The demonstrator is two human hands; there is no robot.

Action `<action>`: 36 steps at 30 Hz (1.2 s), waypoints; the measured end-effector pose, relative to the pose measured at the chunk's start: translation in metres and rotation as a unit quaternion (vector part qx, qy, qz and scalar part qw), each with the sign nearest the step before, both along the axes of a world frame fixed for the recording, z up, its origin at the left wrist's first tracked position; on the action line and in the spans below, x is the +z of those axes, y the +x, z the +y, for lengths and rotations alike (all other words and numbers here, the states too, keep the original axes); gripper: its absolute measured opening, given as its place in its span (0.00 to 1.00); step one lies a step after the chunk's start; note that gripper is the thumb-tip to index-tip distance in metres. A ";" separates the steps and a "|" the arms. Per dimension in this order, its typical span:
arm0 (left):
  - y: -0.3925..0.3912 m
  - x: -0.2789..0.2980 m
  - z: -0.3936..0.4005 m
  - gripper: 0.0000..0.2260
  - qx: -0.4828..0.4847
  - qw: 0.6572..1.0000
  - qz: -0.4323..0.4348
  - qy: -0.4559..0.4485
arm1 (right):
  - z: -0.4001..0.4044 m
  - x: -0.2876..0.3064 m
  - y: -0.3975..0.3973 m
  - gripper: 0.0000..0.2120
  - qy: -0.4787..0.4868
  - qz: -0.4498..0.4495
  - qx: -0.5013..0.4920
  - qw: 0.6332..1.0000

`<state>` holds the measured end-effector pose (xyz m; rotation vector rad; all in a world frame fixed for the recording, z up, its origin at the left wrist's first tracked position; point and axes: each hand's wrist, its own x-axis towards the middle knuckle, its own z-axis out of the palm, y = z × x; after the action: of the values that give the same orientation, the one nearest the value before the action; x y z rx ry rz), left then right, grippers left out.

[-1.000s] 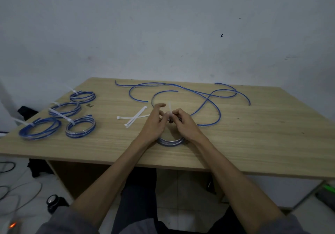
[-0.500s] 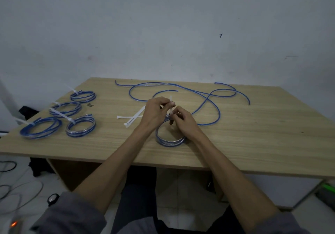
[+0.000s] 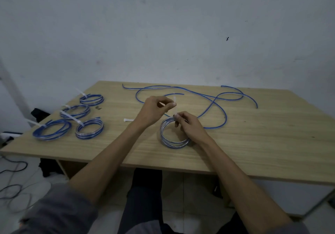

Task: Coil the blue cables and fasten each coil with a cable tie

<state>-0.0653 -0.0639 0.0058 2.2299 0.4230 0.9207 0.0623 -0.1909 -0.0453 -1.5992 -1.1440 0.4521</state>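
Observation:
A blue cable coil (image 3: pixel 169 141) lies on the wooden table (image 3: pixel 253 143) in front of me. A white cable tie (image 3: pixel 175 106) stands up from the coil's far side. My left hand (image 3: pixel 155 111) pinches the tie's free tail, raised above the coil. My right hand (image 3: pixel 188 126) pinches the tie's head at the coil's far edge and rests over the coil's right side. Loose blue cables (image 3: pixel 213 99) sprawl across the back of the table.
Several tied blue coils (image 3: pixel 52 131) lie at the table's left side, each with a white tie tail sticking out. A spare white cable tie (image 3: pixel 127 119) lies left of my left wrist. Dark cords trail on the floor at lower left.
My left hand has drawn the tie's tail up and away from the coil. The right hand has stayed at the tie's head on the coil.

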 end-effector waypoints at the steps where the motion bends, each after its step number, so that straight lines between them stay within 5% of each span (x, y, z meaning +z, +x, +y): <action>1: -0.003 -0.001 0.002 0.07 -0.006 1.000 0.011 -0.004 | 0.001 0.000 0.001 0.11 0.004 0.012 -0.002 1.000; 4: -0.008 -0.019 0.005 0.15 0.025 0.999 0.046 -0.010 | 0.008 0.005 -0.002 0.11 0.033 0.076 -0.005 0.997; 7: -0.009 -0.036 -0.009 0.24 0.034 0.986 0.037 -0.157 | 0.014 0.014 -0.009 0.11 0.062 0.120 -0.031 0.990; 12: 0.003 -0.030 -0.023 0.17 -0.006 0.888 -0.032 -0.459 | 0.017 0.018 -0.013 0.11 0.064 0.106 -0.028 0.992; 15: 0.002 -0.028 -0.023 0.16 -0.076 0.824 -0.057 -0.559 | 0.017 0.018 -0.007 0.10 0.062 0.014 -0.034 0.997; 21: -0.005 -0.031 -0.016 0.11 -0.185 0.766 -0.066 -0.612 | 0.015 0.019 -0.001 0.10 0.068 -0.087 -0.049 0.993; 30: -0.008 -0.037 -0.006 0.20 -0.165 0.755 0.000 -0.635 | 0.015 0.012 -0.004 0.07 0.061 -0.085 -0.028 0.994; 36: -0.009 -0.034 0.000 0.13 -0.192 0.719 0.025 -0.667 | 0.021 0.007 -0.005 0.08 0.041 -0.071 -0.035 0.996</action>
<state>-0.0747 -0.0635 -0.0285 0.8953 0.4093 0.1244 0.0570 -0.1703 -0.0381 -1.6150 -1.1920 0.2457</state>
